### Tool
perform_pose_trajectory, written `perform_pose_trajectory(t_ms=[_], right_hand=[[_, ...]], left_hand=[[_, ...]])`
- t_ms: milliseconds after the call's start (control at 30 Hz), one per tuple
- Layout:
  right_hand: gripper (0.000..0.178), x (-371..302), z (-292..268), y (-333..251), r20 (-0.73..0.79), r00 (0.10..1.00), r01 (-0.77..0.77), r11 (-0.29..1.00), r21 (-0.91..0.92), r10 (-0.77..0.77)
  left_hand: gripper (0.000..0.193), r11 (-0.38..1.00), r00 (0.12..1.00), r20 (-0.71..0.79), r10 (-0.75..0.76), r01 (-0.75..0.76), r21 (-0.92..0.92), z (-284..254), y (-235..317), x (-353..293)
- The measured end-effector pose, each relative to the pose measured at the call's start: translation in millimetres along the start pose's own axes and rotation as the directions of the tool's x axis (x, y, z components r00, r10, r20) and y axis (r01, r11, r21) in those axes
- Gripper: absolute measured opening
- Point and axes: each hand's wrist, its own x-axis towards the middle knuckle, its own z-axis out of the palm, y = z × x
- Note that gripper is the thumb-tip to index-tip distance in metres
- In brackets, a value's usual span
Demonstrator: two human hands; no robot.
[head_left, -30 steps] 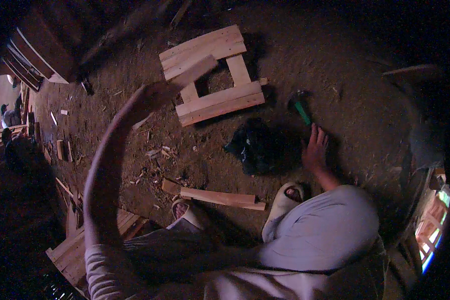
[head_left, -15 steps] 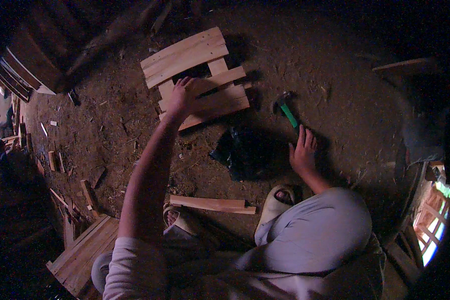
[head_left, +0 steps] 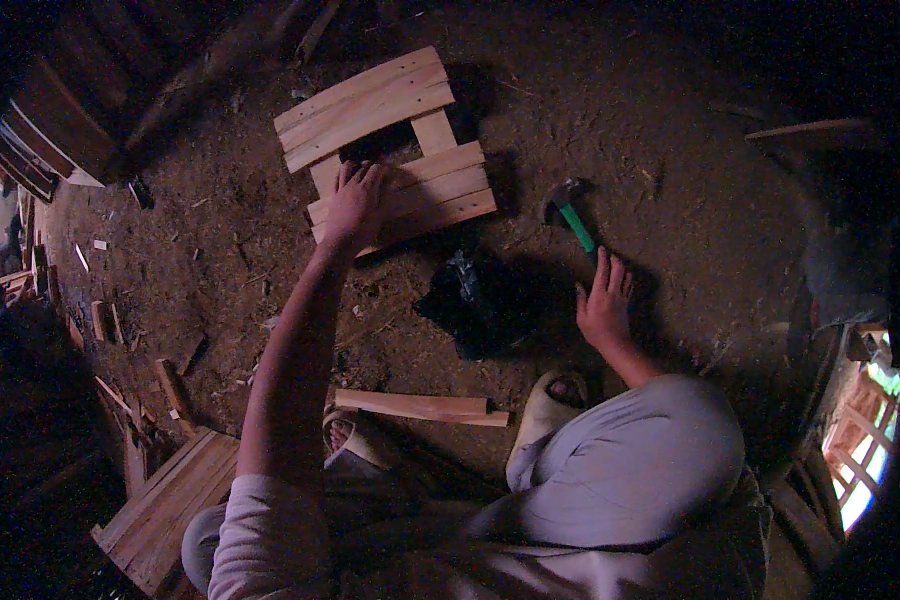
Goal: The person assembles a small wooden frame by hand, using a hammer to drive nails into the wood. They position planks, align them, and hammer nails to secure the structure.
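Observation:
A small wooden slat frame (head_left: 390,120) lies on the dirt floor ahead of me. My left hand (head_left: 355,200) rests flat on its lower slats, fingertips at the edge of the dark gap in the middle. My right hand (head_left: 605,300) is spread on the ground, its fingertips at the end of the green handle of a hammer (head_left: 573,218) that lies to the right of the frame. I cannot tell whether they touch the handle.
A crumpled black bag (head_left: 470,300) lies between my hands. A loose wooden strip (head_left: 420,407) lies near my sandalled feet (head_left: 550,400). Another slat panel (head_left: 165,505) and several wood offcuts (head_left: 175,385) lie at the lower left. Stacked planks (head_left: 40,150) stand at the far left.
My left arm has come down from a raised position and its hand has settled on the slat frame. My right hand has stayed by the hammer.

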Motion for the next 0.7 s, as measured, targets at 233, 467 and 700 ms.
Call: perform_pose_trajectory(t_ms=[233,467,700], right_hand=[[0.074,2.4,-0.8,-4.3,-0.014,0.999,0.029,0.999,0.023,-0.029],[0.074,-1.1,4.2,0.7,-0.018,1.0,0.019,1.0,-0.002,-0.019],[0.075,0.1,8.5,-2.5,-0.064,0.997,0.042,0.999,0.004,-0.042]], left_hand=[[0.037,0.999,0.999,-0.046,-0.027,0.029,0.04,4.0,-7.9,-2.5],[0.038,0.999,0.999,0.029,-0.033,0.033,-0.017,-12.3,2.0,1.6],[0.04,0.988,0.958,-0.285,-0.042,0.083,0.134,1.1,13.9,-29.1]])
